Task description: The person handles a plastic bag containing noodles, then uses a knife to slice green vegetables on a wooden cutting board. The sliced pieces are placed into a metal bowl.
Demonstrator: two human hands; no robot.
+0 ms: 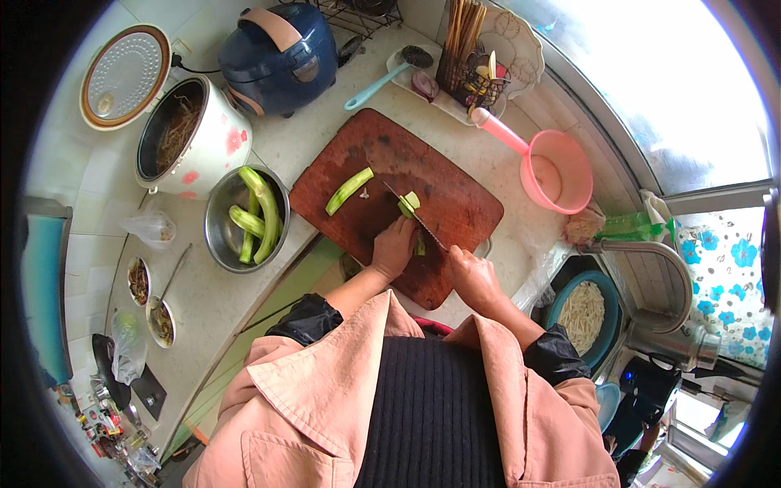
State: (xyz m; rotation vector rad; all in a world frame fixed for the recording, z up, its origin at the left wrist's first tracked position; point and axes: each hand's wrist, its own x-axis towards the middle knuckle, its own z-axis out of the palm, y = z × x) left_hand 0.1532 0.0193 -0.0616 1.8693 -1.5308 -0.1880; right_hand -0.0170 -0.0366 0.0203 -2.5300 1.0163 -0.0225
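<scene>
My left hand (pixel 393 249) presses a length of peeled green vegetable (pixel 420 245) against the reddish-brown wooden cutting board (pixel 439 177). The fingers are bent, and most of that piece is hidden beneath them. My right hand (pixel 475 277) grips a kitchen knife (pixel 432 235), its handle covered by the fist. Seen nearly edge-on, the blade runs up and left past my left fingertips. Cut green pieces (pixel 411 200) lie against the blade. Another long peeled piece (pixel 349 191) rests on the board's left part, beside a small pale scrap (pixel 364 193).
Left of the board, a steel bowl (pixel 213 235) holds several peeled vegetables. Behind it stand an open white cooker (pixel 213 140) and a blue rice cooker (pixel 277 61). A pink dipper (pixel 558 174) sits at right, near a teal basin (pixel 558 305) of pale strips in the sink.
</scene>
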